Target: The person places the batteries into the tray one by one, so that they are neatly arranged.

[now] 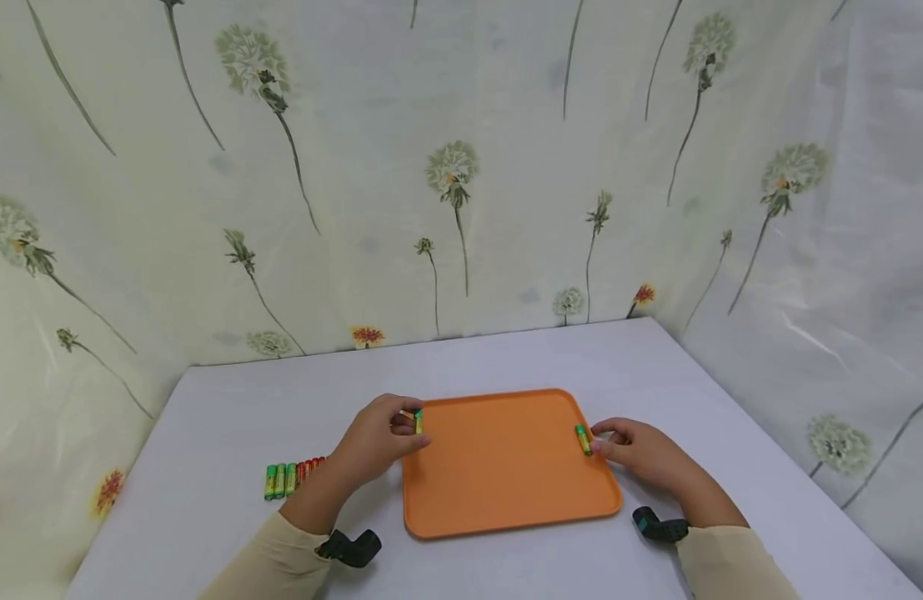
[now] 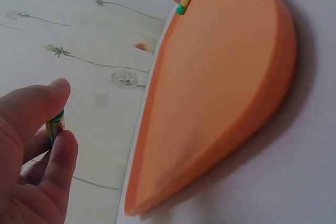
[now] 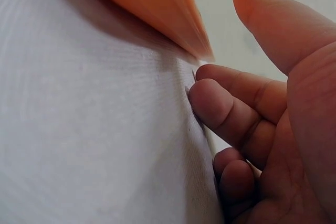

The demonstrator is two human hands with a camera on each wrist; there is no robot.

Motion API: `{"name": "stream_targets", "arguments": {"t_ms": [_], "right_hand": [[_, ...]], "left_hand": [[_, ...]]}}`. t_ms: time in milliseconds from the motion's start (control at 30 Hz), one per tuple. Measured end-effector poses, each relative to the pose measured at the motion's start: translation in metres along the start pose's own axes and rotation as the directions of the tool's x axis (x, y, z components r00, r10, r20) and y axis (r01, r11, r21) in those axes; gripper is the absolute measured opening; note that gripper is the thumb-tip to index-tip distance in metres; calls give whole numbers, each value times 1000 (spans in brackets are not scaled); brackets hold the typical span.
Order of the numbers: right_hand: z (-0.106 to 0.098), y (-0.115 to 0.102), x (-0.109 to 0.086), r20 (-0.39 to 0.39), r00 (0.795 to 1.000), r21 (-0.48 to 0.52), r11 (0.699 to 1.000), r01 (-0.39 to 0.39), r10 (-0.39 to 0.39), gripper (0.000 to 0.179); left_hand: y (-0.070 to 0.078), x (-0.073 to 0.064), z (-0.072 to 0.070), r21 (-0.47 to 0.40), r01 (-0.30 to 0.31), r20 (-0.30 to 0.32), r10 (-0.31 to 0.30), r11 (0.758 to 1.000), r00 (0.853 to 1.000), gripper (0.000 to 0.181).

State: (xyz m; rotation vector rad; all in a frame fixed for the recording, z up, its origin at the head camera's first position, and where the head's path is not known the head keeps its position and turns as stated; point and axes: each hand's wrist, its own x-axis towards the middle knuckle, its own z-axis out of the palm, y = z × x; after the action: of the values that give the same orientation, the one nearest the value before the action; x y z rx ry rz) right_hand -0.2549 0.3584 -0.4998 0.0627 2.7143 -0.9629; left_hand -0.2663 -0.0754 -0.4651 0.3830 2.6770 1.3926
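Note:
My left hand (image 1: 374,437) pinches a green-and-yellow battery (image 1: 418,421) at the left edge of an orange tray (image 1: 499,467). The left wrist view shows that battery (image 2: 55,125) between thumb and fingertips, partly covered by them. A second green-and-yellow battery (image 1: 584,440) lies inside the tray by its right rim. Beside it is my right hand (image 1: 641,450), its fingertips right at the rim. In the right wrist view the thumb stands apart from the loosely bent fingers (image 3: 210,103), with nothing between them.
Left of the tray, green batteries (image 1: 281,481) and red batteries (image 1: 309,467) lie in a row on the white table (image 1: 228,417), partly hidden by my left forearm. A curtain with dandelion prints (image 1: 506,167) hangs behind the table and along its sides.

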Motion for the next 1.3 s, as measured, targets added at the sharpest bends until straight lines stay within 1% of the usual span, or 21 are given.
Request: {"name": "stream_targets", "arguments": {"t_ms": [167,267,400,533,767,1033,1133,1300], "right_hand": [[-1,2,1,-5,1000,12,1000,2,-2,60],[0,3,1,-5,1000,21,1000,7,-7,59],[0,3,3,-9,1000,27,1000,4,-4,59],[0,3,5,-21,1000,19,1000,5,-5,62],[1,4,4,-7,1000,19,1000,-6,6,61],[3,5,3,-9,1000,16,1000,-5,5,63],[3,7,4,-7,1000,14,1000,0,0,63],[3,8,6,-12,1000,3,1000,15,-15,62]], "left_hand": [[7,8,11,-26,-41,21,42,999,999,55],[12,11,17,-42,-42,40,43,998,998,56],[17,16,24,-57,-62,55,65,996,996,54],[21,22,32,-67,-100,67,104,993,992,53],[26,28,49,-50,-107,116,113,993,987,53],[37,29,62,-54,-131,139,137,990,981,54],[40,32,68,-40,-127,145,132,991,981,54],[41,37,77,-44,-124,178,130,991,975,56]]}}
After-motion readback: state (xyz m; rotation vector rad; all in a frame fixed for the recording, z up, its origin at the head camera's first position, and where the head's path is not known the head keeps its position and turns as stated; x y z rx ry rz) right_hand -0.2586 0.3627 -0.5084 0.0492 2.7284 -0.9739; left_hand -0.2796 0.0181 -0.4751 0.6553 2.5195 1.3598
